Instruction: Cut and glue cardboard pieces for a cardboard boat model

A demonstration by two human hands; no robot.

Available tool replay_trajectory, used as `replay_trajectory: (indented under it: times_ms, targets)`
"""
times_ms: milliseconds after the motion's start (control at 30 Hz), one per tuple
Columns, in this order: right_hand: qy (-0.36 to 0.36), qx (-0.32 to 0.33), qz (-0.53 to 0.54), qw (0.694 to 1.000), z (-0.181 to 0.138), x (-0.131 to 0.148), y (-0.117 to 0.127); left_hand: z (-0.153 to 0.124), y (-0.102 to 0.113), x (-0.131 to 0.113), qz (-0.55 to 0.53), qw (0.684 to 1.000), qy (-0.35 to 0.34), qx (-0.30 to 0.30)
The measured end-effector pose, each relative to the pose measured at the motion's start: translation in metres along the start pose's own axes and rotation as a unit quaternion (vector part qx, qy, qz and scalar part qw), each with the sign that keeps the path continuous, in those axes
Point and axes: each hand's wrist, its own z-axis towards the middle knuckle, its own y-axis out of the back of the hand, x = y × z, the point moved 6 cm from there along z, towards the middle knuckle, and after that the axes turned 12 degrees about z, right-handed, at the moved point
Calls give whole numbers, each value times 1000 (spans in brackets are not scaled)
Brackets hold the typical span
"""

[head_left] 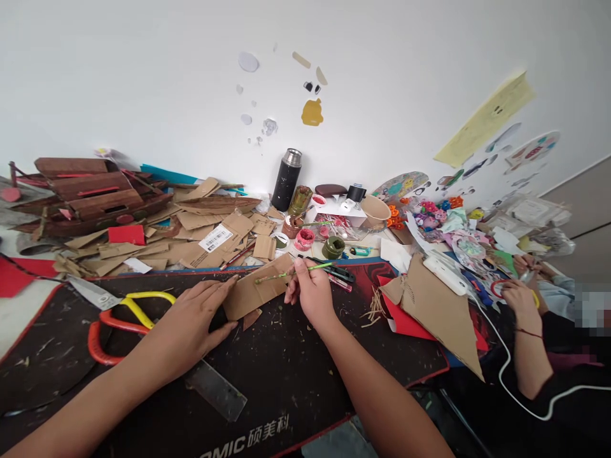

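My left hand [193,321] lies flat with fingers spread on the black desk mat [296,375], pressing the left end of a brown cardboard piece [260,289]. My right hand [310,289] is closed in a pinch on a thin green-stained paintbrush [281,275], whose tip rests on the cardboard. The brush handle runs right toward a small green paint pot [333,247].
Cardboard scraps [200,235] and a brown cardboard model [90,194] pile at the back left. Paint pots, a black thermos [286,179], scissors with yellow and red handles [128,315] and a clear ruler [217,389] lie around. Another person's hands [518,299] work at the right.
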Motion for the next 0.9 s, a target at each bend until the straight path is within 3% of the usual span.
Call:
replay_trajectory:
  times_ms: [333, 900]
  targets:
    - [2, 22, -16, 1000, 13, -3, -15, 1, 2, -1, 3, 1000, -6, -4]
    - [23, -26, -42, 999, 15, 9, 20, 1, 1, 1, 4, 1000, -1, 5]
